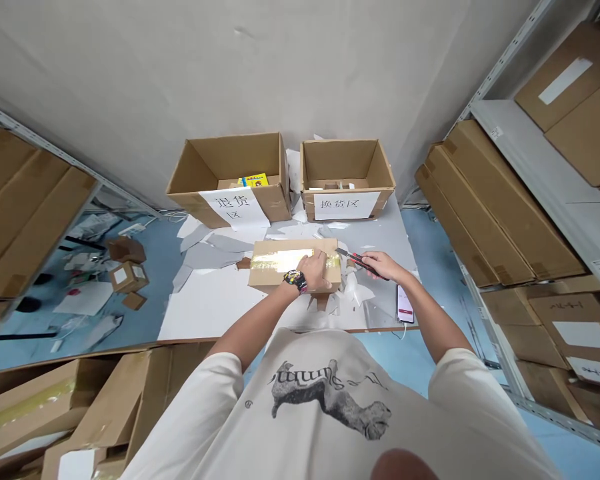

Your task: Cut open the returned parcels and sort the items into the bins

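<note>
A taped cardboard box (265, 267) with a white label lies in front of me on the table. My left hand (314, 270), with a watch at its wrist, grips the right part of this box, fingers on its top and thumb toward the near edge. In my right hand (384, 265) is a red and black utility knife (359, 260). Its tip points left, at the upper right corner of the box; whether it touches the cardboard I cannot tell.
Two labelled open cartons, a left one (275, 200) and a right one (387, 190), stand at the back. A phone (405, 303) with a cable lies at the table's right edge. Scraps (353, 293) litter the tabletop. Shelves with boxes (500, 207) flank the table.
</note>
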Available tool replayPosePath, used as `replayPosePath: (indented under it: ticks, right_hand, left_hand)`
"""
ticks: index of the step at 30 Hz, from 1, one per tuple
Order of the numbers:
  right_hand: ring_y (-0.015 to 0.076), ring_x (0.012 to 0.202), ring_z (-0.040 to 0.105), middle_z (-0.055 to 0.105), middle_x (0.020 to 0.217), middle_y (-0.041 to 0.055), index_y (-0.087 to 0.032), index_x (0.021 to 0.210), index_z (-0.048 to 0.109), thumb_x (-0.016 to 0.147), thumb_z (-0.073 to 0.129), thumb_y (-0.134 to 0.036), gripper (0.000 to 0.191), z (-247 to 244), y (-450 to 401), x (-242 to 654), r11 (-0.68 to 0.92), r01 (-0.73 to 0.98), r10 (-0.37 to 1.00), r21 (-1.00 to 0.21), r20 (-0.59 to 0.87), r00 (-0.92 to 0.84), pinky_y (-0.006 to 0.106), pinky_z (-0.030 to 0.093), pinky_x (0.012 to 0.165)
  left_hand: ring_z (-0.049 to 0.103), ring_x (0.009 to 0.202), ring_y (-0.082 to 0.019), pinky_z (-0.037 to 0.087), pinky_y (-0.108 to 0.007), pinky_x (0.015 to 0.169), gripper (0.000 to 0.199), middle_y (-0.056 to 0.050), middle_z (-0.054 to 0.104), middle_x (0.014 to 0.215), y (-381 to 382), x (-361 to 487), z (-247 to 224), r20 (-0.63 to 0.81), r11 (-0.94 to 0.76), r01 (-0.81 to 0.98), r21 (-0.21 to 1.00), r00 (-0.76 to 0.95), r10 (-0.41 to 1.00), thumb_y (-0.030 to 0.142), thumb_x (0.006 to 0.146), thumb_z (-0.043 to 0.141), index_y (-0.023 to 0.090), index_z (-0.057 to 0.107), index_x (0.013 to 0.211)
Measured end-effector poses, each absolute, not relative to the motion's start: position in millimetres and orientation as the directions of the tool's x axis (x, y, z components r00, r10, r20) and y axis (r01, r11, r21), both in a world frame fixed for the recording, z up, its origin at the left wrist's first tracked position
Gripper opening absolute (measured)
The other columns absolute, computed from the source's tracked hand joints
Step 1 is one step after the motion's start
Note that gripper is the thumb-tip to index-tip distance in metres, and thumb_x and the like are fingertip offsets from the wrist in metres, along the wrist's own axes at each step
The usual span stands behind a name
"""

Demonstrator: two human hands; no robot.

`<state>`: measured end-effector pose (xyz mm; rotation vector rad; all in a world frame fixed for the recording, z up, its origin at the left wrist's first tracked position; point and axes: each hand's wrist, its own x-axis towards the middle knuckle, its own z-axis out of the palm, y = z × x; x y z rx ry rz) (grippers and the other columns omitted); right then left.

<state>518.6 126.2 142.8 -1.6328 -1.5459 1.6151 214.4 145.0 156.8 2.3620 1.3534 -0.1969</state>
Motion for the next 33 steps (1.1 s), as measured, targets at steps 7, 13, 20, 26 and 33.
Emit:
replayPosePath:
  ticks: [7,13,20,26,33]
  right_hand:
    - [0.0128,0.050,0.053,0.062,0.064,-0.0036,-0.018,0.115,0.080,0.102,0.066,-0.052,0.039,158.8,147.1,523.1,-0.226,0.577,0.787,-0.785,-0.496,-0.367,0.023,0.040,0.048]
    - [0.0121,0.051,0.048,0.057,0.059,-0.0042,-0.017,0.110,0.083,0.101,0.067,-0.058,0.045,159.7,167.2,511.0,-0.099,0.641,0.743,-0.761,-0.485,-0.461,0.024,0.038,0.053]
    - [0.0126,0.047,0.050,0.062,0.059,-0.0020,-0.020,0.112,0.081,0.100,0.075,-0.065,0.047,163.2,180.1,527.8,-0.209,0.676,0.613,-0.707,-0.633,-0.473,0.025,0.037,0.047]
    - [0.0124,0.050,0.056,0.065,0.064,-0.0012,-0.022,0.096,0.073,0.095,0.082,-0.069,0.048,158.1,182.7,531.5,-0.309,0.627,0.544,-0.715,-0.674,-0.500,0.023,0.039,0.046]
    - [0.0114,0.047,0.052,0.063,0.061,-0.0032,-0.022,0.099,0.072,0.097,0.078,-0.070,0.048,151.8,176.3,528.8,-0.305,0.635,0.539,-0.710,-0.678,-0.500,0.022,0.037,0.044]
  left_hand:
    - [0.073,0.133,-0.043,0.044,-0.054,0.122,0.088,-0.019,0.069,0.148,143.7,214.6,161.2,-0.318,-0.426,0.853,0.301,0.512,0.798,0.050,0.073,0.100,0.021,0.056,0.144]
    - [0.071,0.133,-0.044,0.045,-0.056,0.120,0.092,-0.022,0.070,0.146,141.3,212.4,161.7,-0.299,-0.458,0.845,0.276,0.528,0.795,0.055,0.072,0.097,0.018,0.057,0.146]
    - [0.056,0.153,-0.049,0.042,-0.060,0.123,0.101,-0.028,0.065,0.152,146.3,214.7,164.0,-0.332,-0.485,0.838,0.249,0.544,0.770,0.064,0.068,0.097,0.015,0.059,0.148]
    - [0.029,0.175,-0.047,0.034,-0.067,0.132,0.109,-0.036,0.051,0.171,147.3,214.7,165.2,-0.339,-0.529,0.818,0.227,0.576,0.744,0.070,0.067,0.096,0.012,0.059,0.151]
    - [0.022,0.178,-0.049,0.026,-0.071,0.136,0.111,-0.033,0.037,0.183,150.4,215.5,165.8,-0.352,-0.550,0.794,0.259,0.608,0.712,0.069,0.066,0.097,0.015,0.059,0.155]
